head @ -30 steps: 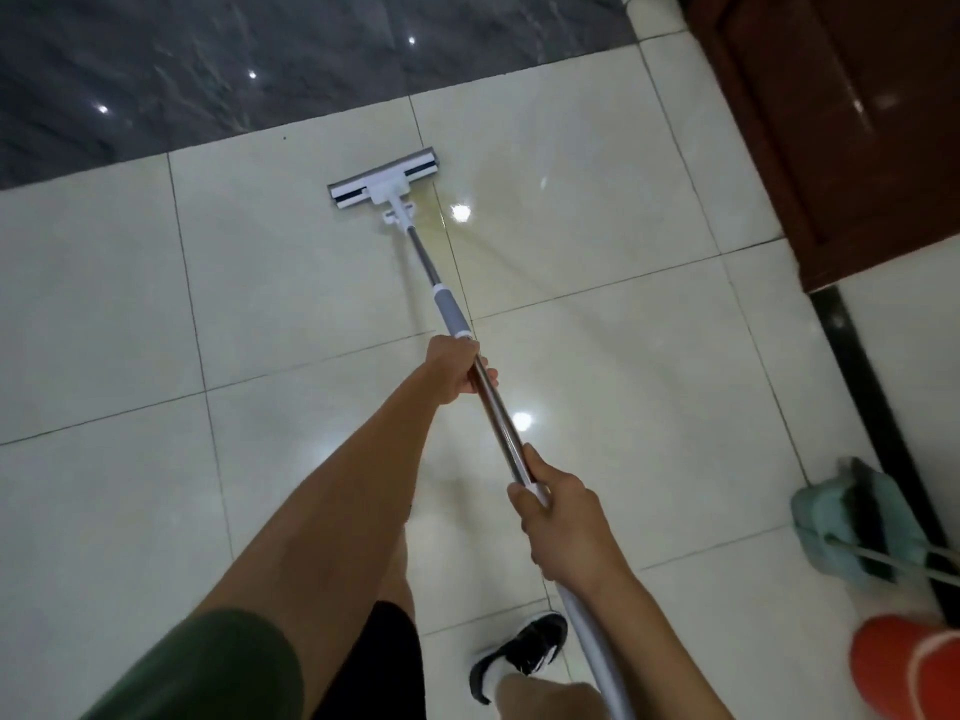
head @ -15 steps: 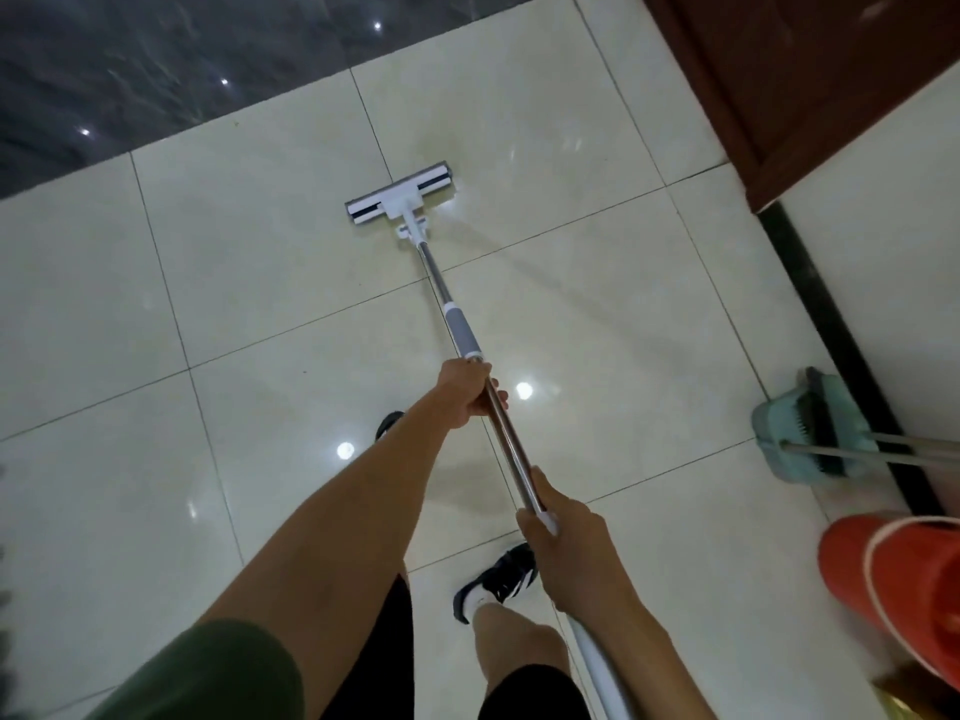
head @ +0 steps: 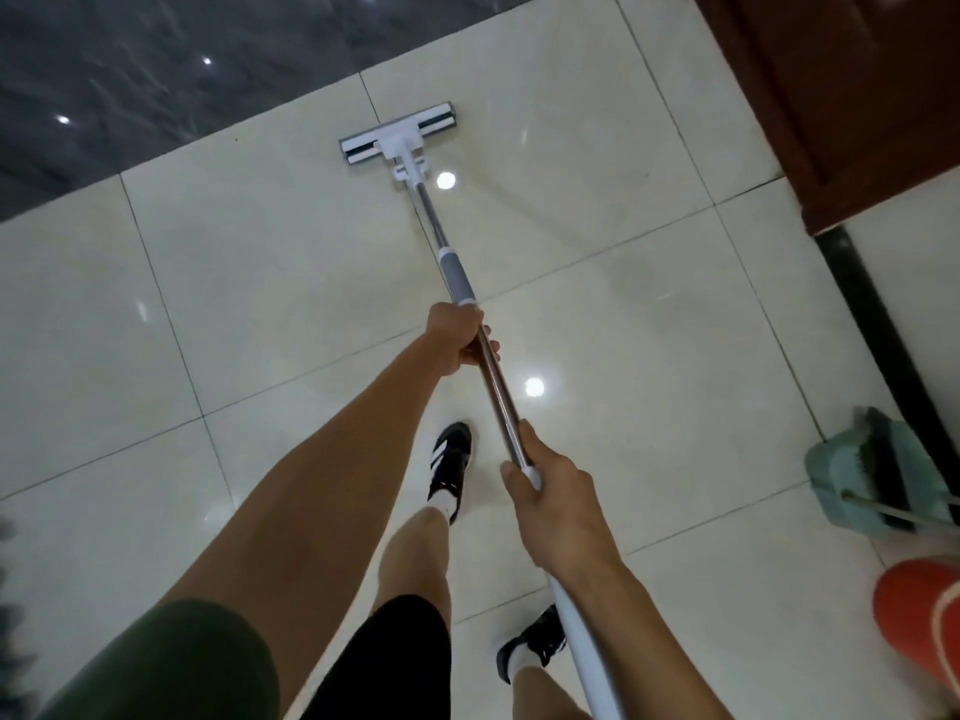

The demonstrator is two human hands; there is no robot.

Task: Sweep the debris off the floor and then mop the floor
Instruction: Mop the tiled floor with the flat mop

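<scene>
A flat mop with a white head (head: 399,135) lies on the pale glossy floor tiles (head: 270,262), close to the edge of the dark marble strip. Its metal pole (head: 457,280) runs back toward me. My left hand (head: 460,339) grips the pole just below the grey sleeve. My right hand (head: 553,493) holds the pole lower down, where the steel meets the white upper section. Both feet in black shoes stand under the pole.
A dark marble floor band (head: 156,59) runs across the top left. A brown wooden door (head: 852,96) stands at the top right. A green dustpan with a broom (head: 878,475) leans by the right wall, and a red bucket (head: 919,610) sits below it.
The mop head has slid forward, away from me and toward the dark strip. I have stepped forward, the left foot now ahead. Both hands keep their grip.
</scene>
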